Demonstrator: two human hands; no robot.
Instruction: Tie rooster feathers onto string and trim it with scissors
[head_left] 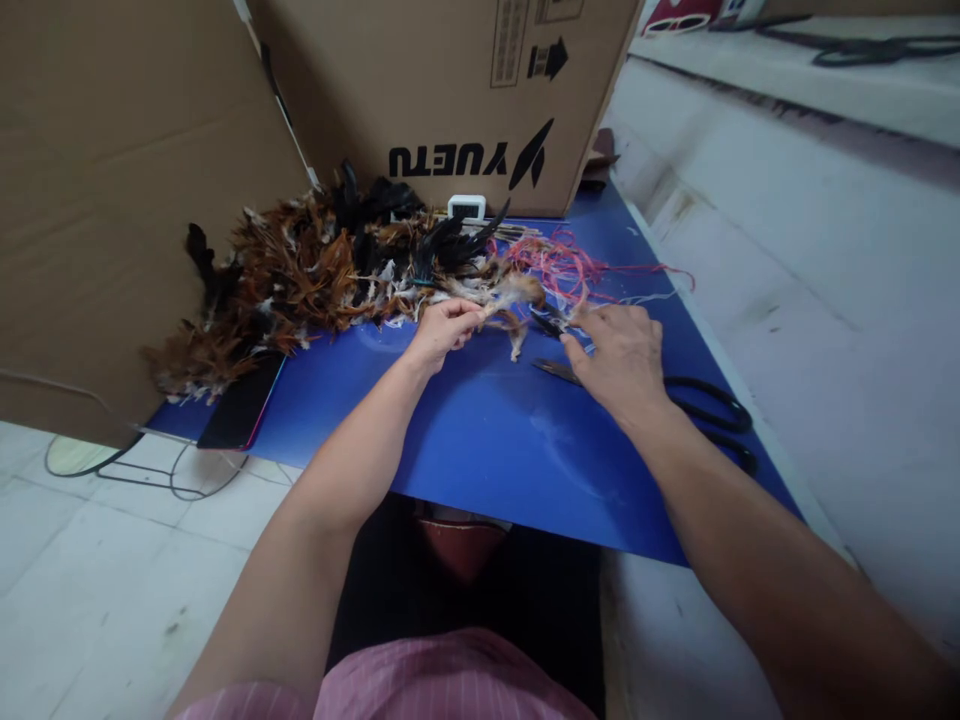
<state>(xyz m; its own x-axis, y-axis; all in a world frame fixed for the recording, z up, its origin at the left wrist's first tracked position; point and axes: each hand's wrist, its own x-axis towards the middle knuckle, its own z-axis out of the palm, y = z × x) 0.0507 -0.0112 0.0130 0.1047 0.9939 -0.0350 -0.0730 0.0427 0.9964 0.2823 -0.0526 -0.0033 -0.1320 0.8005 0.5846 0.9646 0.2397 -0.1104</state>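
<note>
My left hand (448, 332) is closed in a pinch on the base of a small tuft of brown feathers (517, 292), whose fluffy end points right. To its right my right hand (622, 360) curls over loose fluff and string. A dark, narrow piece (547, 322) lies at its thumb and fingertips; whether it is a feather or a tool is unclear. Large black-handled scissors (709, 400) lie on the blue tabletop (480, 430), partly hidden beneath my right hand. A big heap of brown, black and white feathers (300, 265) spreads to the left.
Tangled pink string (559, 262) lies behind my hands. A small white device (466, 207) stands against a large cardboard box (450, 90). At the left, another cardboard panel (127, 200) rises beside a dark phone-like slab (244, 405). A white wall (825, 280) borders the right.
</note>
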